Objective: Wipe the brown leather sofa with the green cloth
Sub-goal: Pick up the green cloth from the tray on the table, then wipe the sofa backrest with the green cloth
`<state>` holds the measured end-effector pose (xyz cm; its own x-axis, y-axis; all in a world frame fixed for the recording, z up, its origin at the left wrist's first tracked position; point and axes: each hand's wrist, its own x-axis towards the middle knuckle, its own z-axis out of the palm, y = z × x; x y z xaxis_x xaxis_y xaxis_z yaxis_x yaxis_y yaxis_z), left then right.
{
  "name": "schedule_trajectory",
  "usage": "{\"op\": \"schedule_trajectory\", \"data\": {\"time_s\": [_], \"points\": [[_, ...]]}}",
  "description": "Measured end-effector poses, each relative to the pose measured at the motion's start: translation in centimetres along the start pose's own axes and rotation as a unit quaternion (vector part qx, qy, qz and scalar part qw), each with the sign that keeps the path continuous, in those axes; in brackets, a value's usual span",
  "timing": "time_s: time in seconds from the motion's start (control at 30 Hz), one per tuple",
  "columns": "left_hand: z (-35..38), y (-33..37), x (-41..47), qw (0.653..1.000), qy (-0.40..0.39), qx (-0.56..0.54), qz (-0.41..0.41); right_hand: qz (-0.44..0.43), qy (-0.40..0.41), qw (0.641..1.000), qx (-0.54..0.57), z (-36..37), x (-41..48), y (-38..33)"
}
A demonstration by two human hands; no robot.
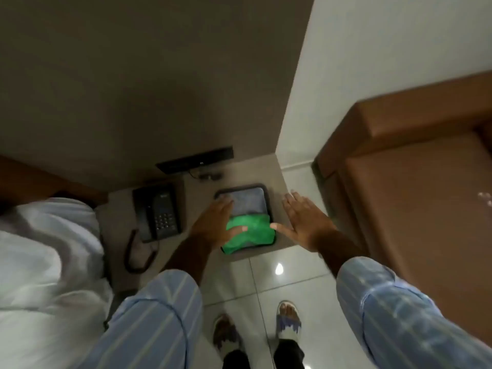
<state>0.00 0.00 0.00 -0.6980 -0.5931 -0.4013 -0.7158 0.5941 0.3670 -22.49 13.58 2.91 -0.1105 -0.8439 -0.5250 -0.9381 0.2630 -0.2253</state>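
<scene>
A folded green cloth (251,231) lies on a dark tray (267,198) on the bedside table, on top of a grey cloth. My left hand (215,225) hovers over the tray's left side, fingers spread, with its thumb on the green cloth's left edge. To the tray's right my right hand (306,222) is open and flat, its thumb touching the cloth's right edge. Neither hand has closed on the cloth. The brown leather sofa (415,203) fills the right side of the view, its armrest nearest the wall.
A black telephone (157,211) with a coiled cord sits on the bedside table (199,193) left of the tray. A bed with white bedding (45,257) is at the left. White floor tiles (292,283) lie between table and sofa, with my feet below.
</scene>
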Motion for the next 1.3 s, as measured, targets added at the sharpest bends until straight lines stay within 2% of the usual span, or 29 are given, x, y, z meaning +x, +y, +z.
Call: {"op": "schedule_trajectory", "data": {"time_s": [0.1,0.2,0.3,0.37,0.47,0.63,0.7,0.83,1.0,1.3], "points": [[7.9,-1.0,2.4,0.999,-0.043,0.022,0.002,0.006,-0.047,0.999,0.016,7.6,1.7,2.5],[13.8,-1.7,4.5,0.995,-0.064,0.07,-0.006,0.011,-0.061,0.998,0.03,14.2,2.5,4.1],[17.5,-2.3,6.1,0.99,-0.079,0.117,-0.015,0.013,-0.054,0.997,0.05,18.1,3.7,5.3],[19.2,-2.6,6.5,0.988,-0.062,0.137,-0.018,0.016,-0.055,0.997,0.057,20.3,4.2,5.6],[19.9,-2.7,7.1,0.99,0.003,0.144,-0.003,0.019,-0.053,0.996,0.066,22.1,4.4,5.8],[16.4,-0.4,8.9,0.99,-0.036,0.131,-0.036,0.024,-0.037,0.994,0.102,20.0,3.5,6.5],[14.3,1.9,9.0,0.992,-0.016,0.122,-0.035,0.043,-0.011,0.992,0.116,17.8,1.8,7.5],[9.8,9.8,9.0,0.996,0.026,0.089,-0.014,0.087,0.042,0.989,0.113,13.4,-3.3,10.6],[5.5,23.6,9.3,0.997,0.027,0.048,0.06,0.163,0.106,0.974,0.119,8.1,-12.3,16.7],[4.2,48.2,7.5,0.977,0.036,-0.03,0.208,0.31,0.157,0.922,0.171,3.7,-29.9,29.8]]}}
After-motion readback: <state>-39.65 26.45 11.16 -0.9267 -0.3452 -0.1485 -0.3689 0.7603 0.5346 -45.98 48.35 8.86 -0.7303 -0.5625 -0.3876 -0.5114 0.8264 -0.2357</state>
